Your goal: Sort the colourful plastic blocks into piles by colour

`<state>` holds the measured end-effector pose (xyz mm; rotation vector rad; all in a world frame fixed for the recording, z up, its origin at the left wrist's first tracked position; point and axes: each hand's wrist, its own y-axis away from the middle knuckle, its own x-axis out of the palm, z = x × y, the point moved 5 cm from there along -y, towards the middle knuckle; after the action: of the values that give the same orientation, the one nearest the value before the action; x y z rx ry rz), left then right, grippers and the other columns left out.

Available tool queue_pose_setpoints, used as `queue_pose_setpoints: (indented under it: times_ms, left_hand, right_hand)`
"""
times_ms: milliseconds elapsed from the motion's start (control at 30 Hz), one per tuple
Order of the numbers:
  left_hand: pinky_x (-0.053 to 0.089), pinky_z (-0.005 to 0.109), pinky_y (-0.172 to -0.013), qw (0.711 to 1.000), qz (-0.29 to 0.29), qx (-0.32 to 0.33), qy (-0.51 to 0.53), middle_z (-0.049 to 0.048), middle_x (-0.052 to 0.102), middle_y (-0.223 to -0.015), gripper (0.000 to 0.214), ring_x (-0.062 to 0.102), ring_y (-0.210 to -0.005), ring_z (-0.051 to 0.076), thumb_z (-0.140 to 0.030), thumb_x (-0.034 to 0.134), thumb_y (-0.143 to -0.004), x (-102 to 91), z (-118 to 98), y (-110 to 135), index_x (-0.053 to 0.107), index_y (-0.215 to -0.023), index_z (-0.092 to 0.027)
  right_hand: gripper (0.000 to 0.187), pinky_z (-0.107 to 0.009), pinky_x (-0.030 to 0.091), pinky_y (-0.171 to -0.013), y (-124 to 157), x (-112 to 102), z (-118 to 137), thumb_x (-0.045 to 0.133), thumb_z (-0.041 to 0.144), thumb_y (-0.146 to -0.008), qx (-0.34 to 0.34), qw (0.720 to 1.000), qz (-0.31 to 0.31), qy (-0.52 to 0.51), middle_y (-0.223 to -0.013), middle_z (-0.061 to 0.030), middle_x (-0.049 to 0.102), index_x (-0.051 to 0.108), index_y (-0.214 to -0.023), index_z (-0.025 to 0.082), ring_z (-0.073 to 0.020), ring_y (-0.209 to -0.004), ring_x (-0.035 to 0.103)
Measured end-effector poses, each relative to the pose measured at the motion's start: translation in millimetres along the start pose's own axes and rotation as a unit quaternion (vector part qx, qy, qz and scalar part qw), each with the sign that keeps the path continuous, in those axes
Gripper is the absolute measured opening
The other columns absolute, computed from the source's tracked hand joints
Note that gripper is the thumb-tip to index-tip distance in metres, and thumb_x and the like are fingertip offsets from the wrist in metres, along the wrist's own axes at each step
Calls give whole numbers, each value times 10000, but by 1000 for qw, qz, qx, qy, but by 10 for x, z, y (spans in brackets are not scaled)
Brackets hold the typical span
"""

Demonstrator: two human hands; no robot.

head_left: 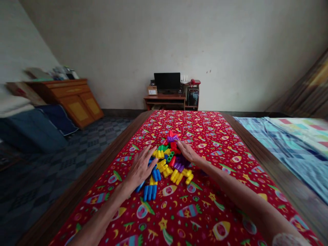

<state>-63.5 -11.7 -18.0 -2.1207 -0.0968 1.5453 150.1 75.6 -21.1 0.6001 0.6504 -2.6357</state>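
Observation:
A loose heap of plastic building blocks (161,165) in blue, yellow, green, red and purple lies on the red patterned cloth (184,218). My left hand (140,165) rests along the heap's left side, fingers stretched out, next to the blue blocks (150,192). On the right side, my right hand (187,151) reaches with straight fingers toward the purple block (172,138) and the red blocks at the far end. Neither hand grips a block. Several yellow blocks (176,177) lie nearest to me, and some pieces are partly hidden under the hands.
The cloth covers a brown wooden table (123,140). Beyond it stands a desk (165,97) with a monitor (167,81). A wooden cabinet (77,102) is at the left, and a bed with a blue checked sheet (276,147) lies to the right.

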Motion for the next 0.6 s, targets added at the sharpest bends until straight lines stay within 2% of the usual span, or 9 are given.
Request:
queue_pose_setpoints:
  times_ms: [67,167,233,300,367,433,533,600]
  left_hand:
    - [306,532,-1124,1000,1,-11,5,123,368,-1523,549,333,-1407,293,-506,298,-989,-17,101,116,333,-1473,-249]
    - [248,573,-1137,1000,9,-8,-5,114,300,-1563,578,258,-1438,312,-517,321,-982,-56,81,339,276,-1503,-272]
    - [194,621,-1135,999,27,25,-24,107,258,-1583,618,203,-1453,341,-552,374,-958,-70,-92,483,261,-1510,-297]
    - [153,667,-1122,993,51,91,-49,98,238,-1592,657,177,-1453,372,-599,438,-917,-60,-356,587,297,-1497,-325]
    - [130,680,-1121,981,76,166,-69,64,243,-1594,634,186,-1448,373,-597,478,-901,-23,-606,632,337,-1473,-363]
    - [113,668,-1133,972,83,200,-86,29,264,-1590,577,206,-1445,353,-545,486,-919,13,-723,601,356,-1459,-388]
    - [90,660,-1142,977,57,169,-114,30,296,-1577,525,221,-1443,339,-454,488,-945,22,-612,469,371,-1452,-386]
    - [86,666,-1138,981,45,144,-124,41,304,-1573,519,210,-1449,341,-433,496,-946,-8,-439,409,380,-1449,-380]
  right_hand:
    - [638,-394,472,-952,-108,87,144,210,622,-951,-22,999,16,-18,-977,-92,693,665,-1015,180,-250,-1037,622]
    - [609,-392,441,-983,-375,-53,138,212,588,-961,-22,1000,-16,-2,-1027,-93,692,660,-1051,186,-244,-1089,601]
    - [599,-416,435,-971,-582,-165,11,233,586,-956,2,999,-35,42,-998,-107,697,659,-1032,171,-257,-1061,605]
    - [604,-424,438,-956,-749,-158,-126,243,596,-953,25,997,-27,74,-955,-115,703,664,-983,163,-261,-1019,614]
    - [605,-404,443,-957,-839,-4,-189,265,617,-947,30,997,2,74,-937,-102,713,673,-955,171,-246,-997,625]
    - [613,-373,455,-957,-848,227,-144,289,654,-931,22,997,37,65,-923,-69,726,688,-950,189,-225,-986,638]
    - [684,-373,447,-1000,-738,503,107,239,683,-927,-24,989,144,15,-1051,-56,725,697,-1057,192,-226,-1077,628]
    - [710,-402,413,-1053,-598,438,296,210,673,-936,-53,981,185,-12,-1210,-74,675,665,-1184,187,-248,-1186,579]
